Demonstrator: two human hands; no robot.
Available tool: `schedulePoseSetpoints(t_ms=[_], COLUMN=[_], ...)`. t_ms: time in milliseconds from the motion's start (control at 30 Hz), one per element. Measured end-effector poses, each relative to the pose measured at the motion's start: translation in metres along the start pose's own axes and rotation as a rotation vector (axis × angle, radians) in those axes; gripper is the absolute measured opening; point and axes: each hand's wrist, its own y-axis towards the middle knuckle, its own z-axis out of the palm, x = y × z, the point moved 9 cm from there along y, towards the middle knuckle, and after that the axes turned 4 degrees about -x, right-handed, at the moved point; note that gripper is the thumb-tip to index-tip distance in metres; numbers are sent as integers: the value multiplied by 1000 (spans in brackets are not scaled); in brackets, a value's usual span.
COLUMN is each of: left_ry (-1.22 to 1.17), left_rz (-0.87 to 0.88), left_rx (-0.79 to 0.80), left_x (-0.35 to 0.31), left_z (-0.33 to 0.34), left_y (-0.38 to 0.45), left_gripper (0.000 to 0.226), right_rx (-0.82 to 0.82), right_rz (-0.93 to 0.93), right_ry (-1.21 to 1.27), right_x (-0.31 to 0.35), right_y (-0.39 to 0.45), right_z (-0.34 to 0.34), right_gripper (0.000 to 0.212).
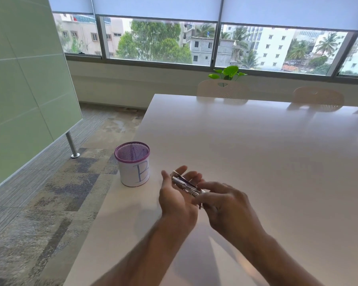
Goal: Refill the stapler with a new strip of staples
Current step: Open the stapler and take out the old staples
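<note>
Two bare forearms over white table (256,141); left hand (177,198) cupped around small metal stapler (186,185), right hand (223,205) pinching its near end; purple mesh cup (132,164) just beside; loading seemingly underway, staple strip not discernible

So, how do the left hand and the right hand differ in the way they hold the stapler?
The left hand cradles the stapler from beneath, fingers spread open and pointing upward. The right hand comes from the side, fingers curled, pinching the stapler's near end. The left hand is nearer the mesh cup. Both are bare and above the white table.
</note>
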Motion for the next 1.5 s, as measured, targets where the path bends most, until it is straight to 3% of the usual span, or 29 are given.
schedulePoseSetpoints(t_ms=[267, 533, 667, 767, 900, 1033, 1200, 1367, 1500], left_ry=[-98, -115, -95, -53, 13, 16, -56, -143, -222], left_rz=[64, 48, 20, 1, 0, 7, 24, 85, 134], left_rx=[64, 108, 108, 93, 48, 39, 31, 56, 100], left_x=[-10, -8, -6, -3, -1, -4, -16, -35, -51], left_z=[6, 9, 7, 4, -2, -3, -5, -8, -6], left_y=[-9, -13, -9, -5, 1, 5, 13, 17, 18], left_gripper=[55, 58, 57, 56, 57, 58, 66, 74, 67], right_rx=[26, -31, -56, -31, 81, 161, 200, 176, 240], right_rz=[-175, -176, -58, 178, 538, 572, 601, 613, 599], right_ry=[-160, -155, -22, 167, 509, 710, 755, 744, 550], right_x=[28, 30, 13, -14, -46, -50, -61, -74, -91], right_y=[-5, -4, 1, 1, -6, -8, -9, -7, -8], right_z=[7, 1, -2, 3, 18, 21, 24, 11, 0], right_gripper=[30, 32, 42, 40, 16, 12, 13, 15, 20])
